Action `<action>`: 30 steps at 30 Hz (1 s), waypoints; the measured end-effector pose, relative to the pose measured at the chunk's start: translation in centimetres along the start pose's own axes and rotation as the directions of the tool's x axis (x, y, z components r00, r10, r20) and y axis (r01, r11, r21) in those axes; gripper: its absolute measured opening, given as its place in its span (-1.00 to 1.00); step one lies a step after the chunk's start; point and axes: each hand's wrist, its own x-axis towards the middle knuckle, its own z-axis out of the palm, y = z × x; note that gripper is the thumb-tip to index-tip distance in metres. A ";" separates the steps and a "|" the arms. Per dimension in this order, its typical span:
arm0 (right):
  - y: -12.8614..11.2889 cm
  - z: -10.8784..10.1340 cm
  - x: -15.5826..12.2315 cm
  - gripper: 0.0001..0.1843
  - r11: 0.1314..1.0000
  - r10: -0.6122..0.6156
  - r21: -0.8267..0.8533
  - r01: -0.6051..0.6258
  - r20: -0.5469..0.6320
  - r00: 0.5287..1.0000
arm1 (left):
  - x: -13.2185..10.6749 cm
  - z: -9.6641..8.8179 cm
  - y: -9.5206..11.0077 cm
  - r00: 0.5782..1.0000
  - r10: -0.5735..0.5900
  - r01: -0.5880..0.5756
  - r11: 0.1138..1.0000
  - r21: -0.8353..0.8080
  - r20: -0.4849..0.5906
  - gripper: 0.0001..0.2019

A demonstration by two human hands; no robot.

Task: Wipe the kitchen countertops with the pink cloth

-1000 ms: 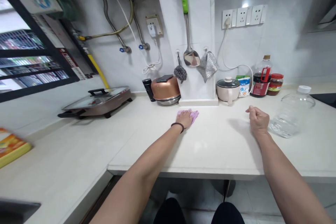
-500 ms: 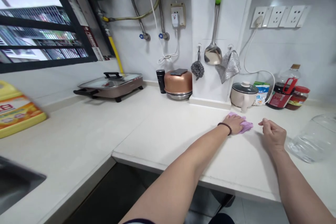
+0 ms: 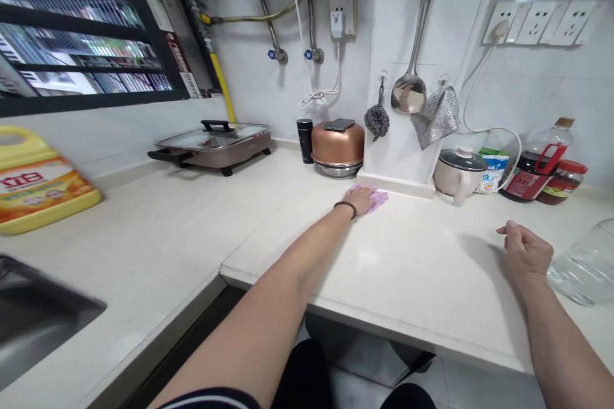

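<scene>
My left hand (image 3: 361,200), with a dark beaded bracelet at the wrist, presses a pinkish-purple cleaning cloth (image 3: 378,199) onto the white countertop (image 3: 412,255). Cloth edges stick out past the fingers on the right and at the top. The spot lies just in front of the tiled pillar's base, right of the copper-coloured pot. Over on the right, my right hand (image 3: 527,251) is curled into a loose fist with nothing visible in it. Close beside that fist, a large clear plastic bottle (image 3: 588,265) lies on the counter, partly cut off by the frame.
Along the wall stand an electric pan (image 3: 215,146), a black flask (image 3: 305,140), a copper pot (image 3: 338,144) with a phone on top, a lidded cream pot (image 3: 459,176) and jars (image 3: 562,182). At left are a yellow detergent jug (image 3: 43,185) and a sink (image 3: 38,319).
My left hand has slid the cloth leftward along the counter, from near the cream pot to before the pillar. My right hand keeps its fist. The view has turned slightly.
</scene>
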 end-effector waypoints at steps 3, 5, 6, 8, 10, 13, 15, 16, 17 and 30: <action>-0.3 -0.1 0.0 -0.45 0.998 0.060 0.035 -0.060 0.005 0.998 | -2.2 -1.2 -4.6 0.996 -0.089 0.091 0.995 0.044 -0.030 -0.39; -0.7 -0.1 0.0 -0.46 0.996 0.072 0.046 -0.072 0.010 0.997 | -3.8 -1.7 -6.6 0.989 -0.140 0.143 0.987 0.071 -0.043 -0.40; -0.9 -0.1 -0.1 -0.47 0.996 0.076 0.054 -0.077 0.011 0.997 | -4.6 -1.8 -7.2 0.985 -0.165 0.168 0.983 0.077 -0.047 -0.40; -1.2 0.0 -0.2 -0.47 0.993 0.091 0.070 -0.091 0.006 0.996 | -6.0 -1.8 -7.7 0.978 -0.199 0.203 0.976 0.076 -0.058 -0.41; -1.4 0.1 -0.3 -0.45 0.992 0.099 0.083 -0.100 0.013 0.995 | -7.3 -1.5 -7.5 0.976 -0.198 0.205 0.976 0.072 -0.085 -0.42; -1.5 0.3 -0.3 -0.42 0.992 0.087 0.093 -0.090 0.035 0.996 | -9.1 -1.0 -5.9 0.980 -0.163 0.171 0.983 0.062 -0.111 -0.43; -1.6 0.4 -0.3 -0.41 0.991 0.083 0.102 -0.086 0.037 0.996 | -10.2 -0.6 -4.0 0.988 -0.119 0.124 0.991 0.046 -0.097 -0.44; -1.6 0.5 -0.2 -0.41 0.990 0.085 0.108 -0.089 0.037 0.996 | -10.8 -0.5 -2.9 0.993 -0.090 0.093 0.995 0.036 -0.082 -0.44; -1.6 0.5 -0.2 -0.41 0.989 0.088 0.113 -0.091 0.038 0.995 | -11.3 -0.4 -1.5 0.996 -0.056 0.058 0.998 0.026 -0.067 -0.43; -1.5 0.1 -0.5 -0.46 0.994 0.050 0.093 -0.052 0.021 0.999 | -12.1 5.6 25.5 0.837 0.533 -0.516 0.844 -0.149 0.124 -0.28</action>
